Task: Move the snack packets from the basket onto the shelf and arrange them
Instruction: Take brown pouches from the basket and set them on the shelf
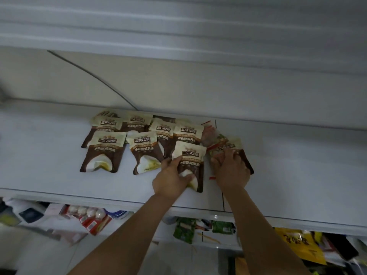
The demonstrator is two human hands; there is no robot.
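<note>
Forearms reach up to the shelf, where the left hand pinches a brown packet and the right hand covers another packet, grip unclear. Farther back, overlapping packets lie shelved; basket unseen, so mostly straightening seems left

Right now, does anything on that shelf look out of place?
Yes: among the matching brown-and-cream packets, a clear red-trimmed bag lies askew at the right end, partly under the packet beneath the right hand.

三只松鼠 printed on snack packets; 手剥夏威夷果 line beneath brand.
</note>
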